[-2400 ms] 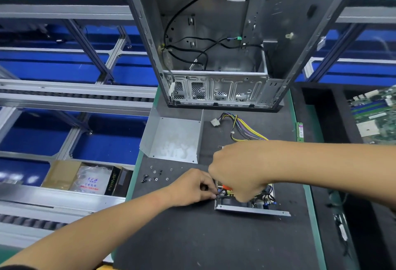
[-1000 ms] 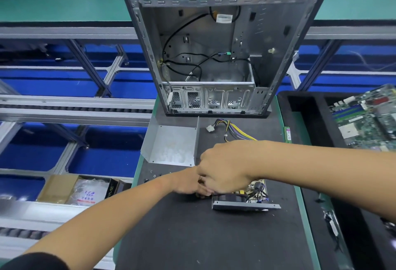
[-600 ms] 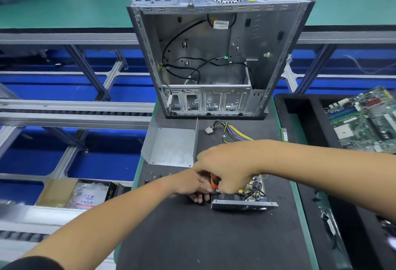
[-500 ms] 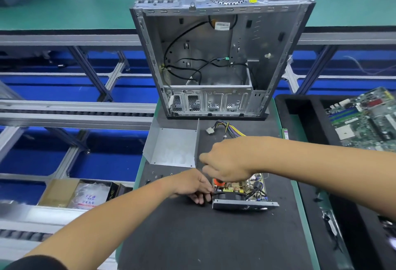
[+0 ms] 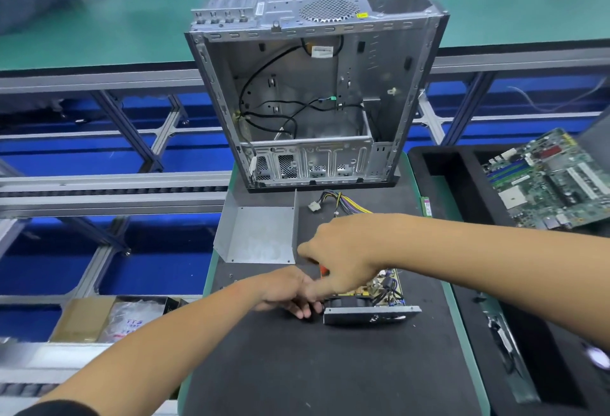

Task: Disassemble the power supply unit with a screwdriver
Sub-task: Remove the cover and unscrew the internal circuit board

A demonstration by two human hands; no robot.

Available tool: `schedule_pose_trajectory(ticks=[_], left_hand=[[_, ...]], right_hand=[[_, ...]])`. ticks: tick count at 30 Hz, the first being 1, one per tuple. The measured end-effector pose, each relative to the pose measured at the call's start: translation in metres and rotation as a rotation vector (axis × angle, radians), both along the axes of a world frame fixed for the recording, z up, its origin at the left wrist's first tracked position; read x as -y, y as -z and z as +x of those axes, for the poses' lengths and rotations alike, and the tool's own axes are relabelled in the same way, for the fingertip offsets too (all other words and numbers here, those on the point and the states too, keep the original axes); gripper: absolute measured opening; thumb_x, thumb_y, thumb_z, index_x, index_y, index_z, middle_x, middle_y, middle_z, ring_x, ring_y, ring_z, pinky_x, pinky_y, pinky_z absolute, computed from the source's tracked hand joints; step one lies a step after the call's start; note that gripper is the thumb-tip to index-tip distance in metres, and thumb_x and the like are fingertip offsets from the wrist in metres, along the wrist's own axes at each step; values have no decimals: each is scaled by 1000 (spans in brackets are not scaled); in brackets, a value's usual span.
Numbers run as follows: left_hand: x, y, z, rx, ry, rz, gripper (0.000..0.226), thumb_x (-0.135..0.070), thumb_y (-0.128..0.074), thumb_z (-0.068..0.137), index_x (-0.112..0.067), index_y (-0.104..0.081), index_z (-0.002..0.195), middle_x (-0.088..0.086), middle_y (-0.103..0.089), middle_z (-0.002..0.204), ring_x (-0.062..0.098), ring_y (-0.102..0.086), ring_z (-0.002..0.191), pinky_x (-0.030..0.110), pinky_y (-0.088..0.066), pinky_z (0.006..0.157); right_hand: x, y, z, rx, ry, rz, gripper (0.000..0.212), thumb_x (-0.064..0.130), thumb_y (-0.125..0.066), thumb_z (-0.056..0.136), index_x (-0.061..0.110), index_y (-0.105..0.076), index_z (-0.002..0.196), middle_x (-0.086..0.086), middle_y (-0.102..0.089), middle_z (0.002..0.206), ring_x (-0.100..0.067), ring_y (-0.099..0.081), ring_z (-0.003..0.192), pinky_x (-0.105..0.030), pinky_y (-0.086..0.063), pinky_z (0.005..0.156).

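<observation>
The opened power supply unit (image 5: 371, 311) lies on the black mat, its circuit board and fan exposed, coloured cables (image 5: 343, 202) trailing behind it. My right hand (image 5: 343, 257) hovers over its left end and grips a screwdriver with an orange handle (image 5: 324, 271), mostly hidden under the fingers. My left hand (image 5: 287, 290) rests at the unit's left edge, fingertips curled against its corner. The unit's removed grey metal cover (image 5: 260, 234) lies on the mat to the left behind the hands.
An empty computer case (image 5: 313, 92) stands upright at the back of the mat. Small screws (image 5: 231, 275) lie near the mat's left edge. A motherboard (image 5: 548, 178) sits in a black foam tray on the right. A cardboard box (image 5: 109, 318) sits lower left.
My right hand has lifted and shifted slightly back with the screwdriver, uncovering more of the circuit board. My left hand stays at the unit's left edge. The camera has tilted upward.
</observation>
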State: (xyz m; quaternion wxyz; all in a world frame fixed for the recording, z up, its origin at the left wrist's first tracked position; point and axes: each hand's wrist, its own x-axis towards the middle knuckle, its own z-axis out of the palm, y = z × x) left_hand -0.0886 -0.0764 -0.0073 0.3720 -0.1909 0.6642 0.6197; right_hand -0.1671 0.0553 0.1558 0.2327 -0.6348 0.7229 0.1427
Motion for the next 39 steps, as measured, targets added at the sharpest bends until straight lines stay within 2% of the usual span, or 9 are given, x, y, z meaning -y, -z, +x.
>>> schedule_pose_trajectory(ticks=[3,10,16,19,22,26,31,35,39], left_hand=[[0,2,0,12,-36,-8,18,5,-50,91,-8,-61,94,7,-68,77,15,-61,58,22,-51,53],[-5,7,4,7,-94,-33,14,5,-52,90,-6,-60,91,6,-69,73,15,-62,58,21,-51,52],[-7,8,5,7,-123,-39,12,1,-51,90,-6,-60,92,9,-68,75,19,-63,61,23,-52,53],[-7,9,6,21,-162,-17,17,7,-50,88,-5,-61,94,10,-69,74,22,-66,62,25,-54,54],[-8,8,7,32,-183,-2,17,8,-49,88,-4,-61,93,10,-70,72,23,-68,64,25,-55,55],[-9,7,8,51,-215,21,17,9,-47,87,-1,-61,91,11,-71,73,26,-70,70,24,-57,57],[-10,6,9,60,-249,38,17,4,-45,88,0,-60,96,12,-71,73,28,-71,73,27,-57,60],[-11,6,10,61,-259,46,18,7,-46,86,0,-60,96,13,-71,73,29,-70,72,27,-58,60],[-12,5,10,80,-281,50,16,6,-46,87,-1,-60,91,11,-70,69,28,-70,70,26,-57,58]], right_hand=[[1,2,-1,-70,29,14,39,39,-31,103,8,-54,112,-19,-59,107,-34,-54,86,-39,-46,72],[-4,-7,-5,179,-129,-57,25,0,-56,79,14,-58,100,-4,-65,95,-23,-57,90,-25,-33,62],[-9,5,1,-80,-11,-52,34,40,-36,102,11,-52,114,-16,-59,108,-31,-53,84,-36,-40,69],[-9,6,-1,-102,-11,-68,27,34,-39,102,11,-50,112,-17,-59,103,-29,-44,74,-36,-36,64],[-10,2,-5,64,-87,-104,18,17,-57,89,13,-53,106,-9,-61,100,-27,-53,89,-34,-41,70],[-12,-3,-5,237,-90,-61,22,0,-56,77,14,-59,95,-4,-58,97,-26,-54,94,-36,-45,74],[-12,4,-5,-1,56,-71,35,41,-36,102,10,-53,104,-11,-59,97,-28,-47,81,-34,-33,66],[-11,2,-7,113,35,-86,16,27,-50,97,13,-50,105,-12,-61,103,-28,-51,85,-36,-40,70],[-13,-4,-7,347,44,-71,27,-2,-55,78,13,-56,100,-5,-65,98,-23,-60,91,-31,-46,69]])
